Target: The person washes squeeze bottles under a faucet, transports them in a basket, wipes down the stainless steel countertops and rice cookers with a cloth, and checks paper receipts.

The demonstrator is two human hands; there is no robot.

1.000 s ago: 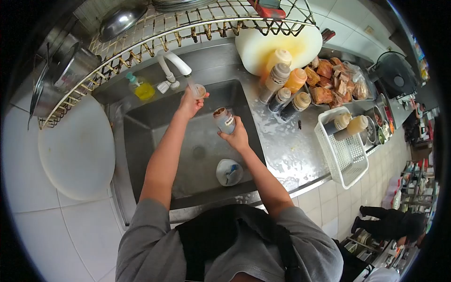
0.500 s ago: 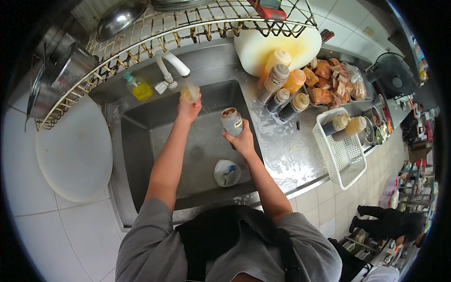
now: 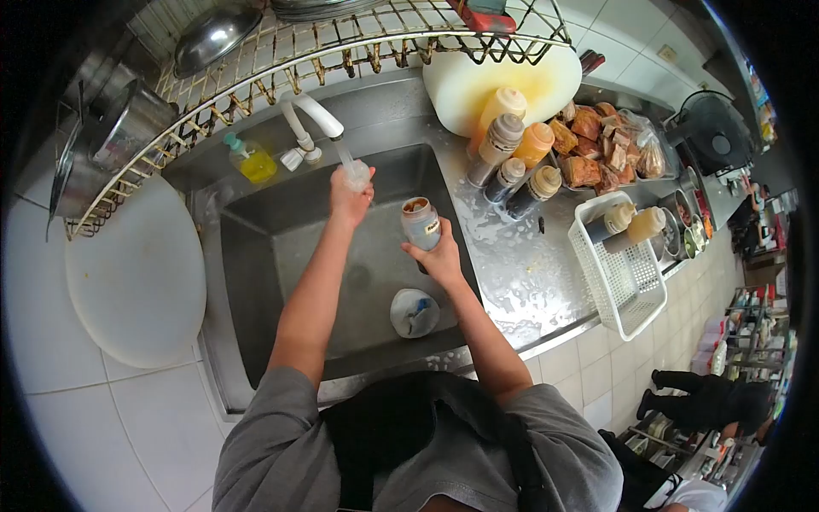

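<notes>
Water from the white faucet (image 3: 317,119) runs onto my left hand (image 3: 349,200). Its fingers are closed around a small pale, translucent, cap-like thing (image 3: 357,175); water blurs its exact shape. My right hand (image 3: 440,256) grips a clear squeeze bottle (image 3: 421,226) with a label. The bottle has no top on, and reddish-brown residue shows at its mouth. Both hands are over the steel sink (image 3: 299,264). Below them in the basin lies a round whitish container (image 3: 400,319) with something blue in it.
Several sauce bottles (image 3: 497,145) stand on the wet counter to the right, before a white cutting board (image 3: 444,94). Beyond are browned meat chunks (image 3: 589,145) and a white basket (image 3: 636,299). Yellow soap (image 3: 254,165) stands behind the sink, below a wire rack (image 3: 341,55). A person (image 3: 708,401) is at far right.
My left hand has shifted slightly right and turned under the stream, and the thing in it now looks whiter than before. The right hand and its bottle stay nearly still.
</notes>
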